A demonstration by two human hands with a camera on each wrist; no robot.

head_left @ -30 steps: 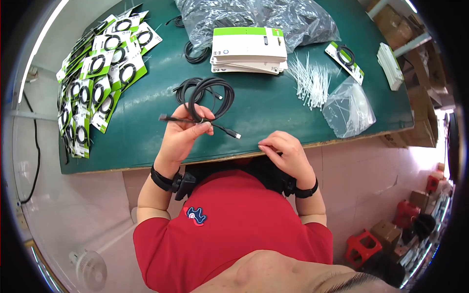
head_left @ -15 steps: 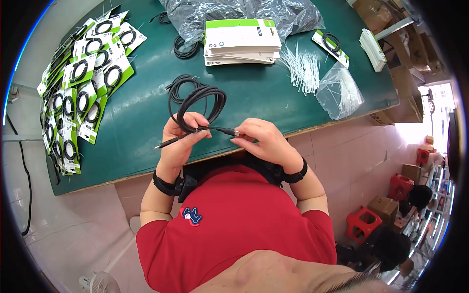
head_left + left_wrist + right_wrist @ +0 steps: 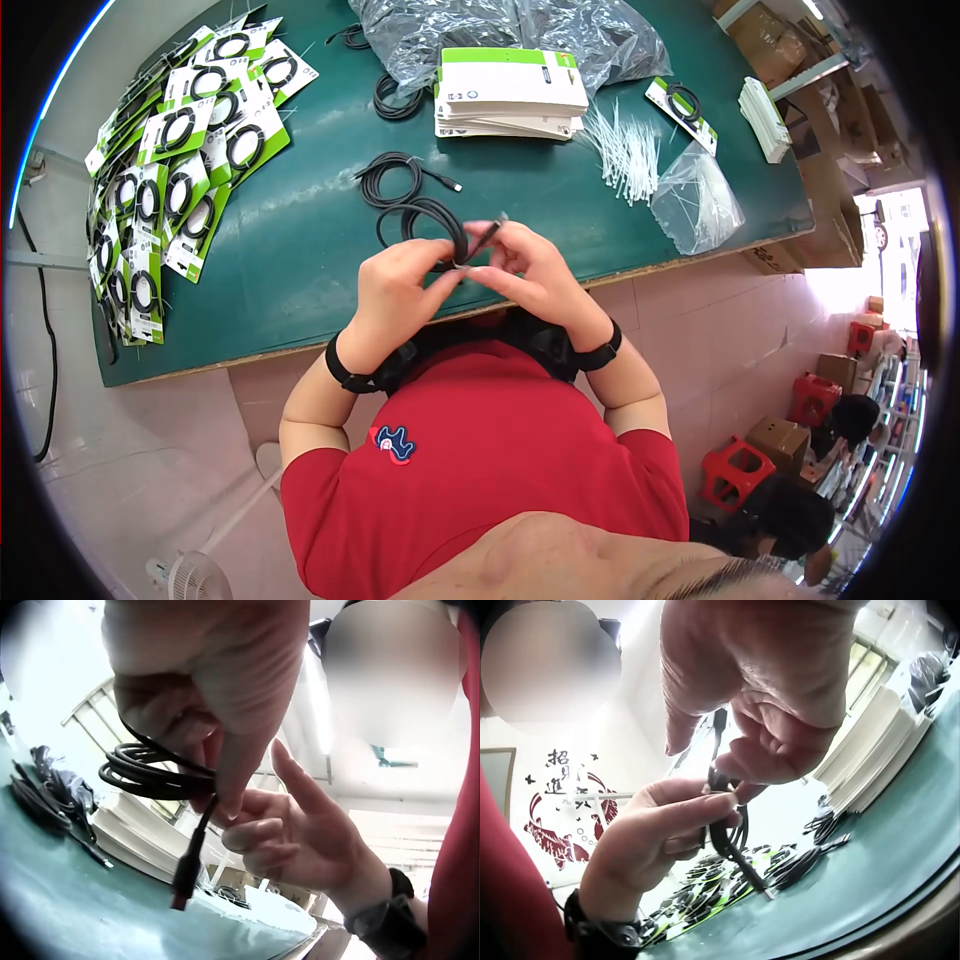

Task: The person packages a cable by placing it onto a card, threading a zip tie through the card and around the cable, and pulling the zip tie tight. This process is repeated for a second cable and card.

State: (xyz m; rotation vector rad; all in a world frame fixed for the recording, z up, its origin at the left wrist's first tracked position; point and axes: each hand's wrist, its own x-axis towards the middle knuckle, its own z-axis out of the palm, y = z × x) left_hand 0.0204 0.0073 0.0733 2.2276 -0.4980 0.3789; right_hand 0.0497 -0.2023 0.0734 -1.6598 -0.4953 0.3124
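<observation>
A coiled black cable (image 3: 432, 212) stands upright over the near edge of the table, its loops bunched where a thin tie crosses them. My left hand (image 3: 400, 290) pinches the bunched part between thumb and fingers. Curled fingers of my right hand (image 3: 535, 270) hold the cable beside that spot, with one plug end (image 3: 488, 236) sticking up by the index finger. In the left wrist view the other plug (image 3: 187, 870) hangs below my left fingertips. A second coiled cable (image 3: 388, 182) lies on the table just beyond.
Carded cables (image 3: 180, 190) cover the table's left side. A stack of cards (image 3: 510, 85) stands at the back centre before grey plastic bags (image 3: 600, 45). White zip ties (image 3: 625, 155), a clear bag (image 3: 695, 205) and one carded cable (image 3: 683, 108) lie at right.
The left hand has turned and moved right with the coil. The right hand has come in against the bunched part, tilting the plug end upward. The second coil shows more plainly on the table.
</observation>
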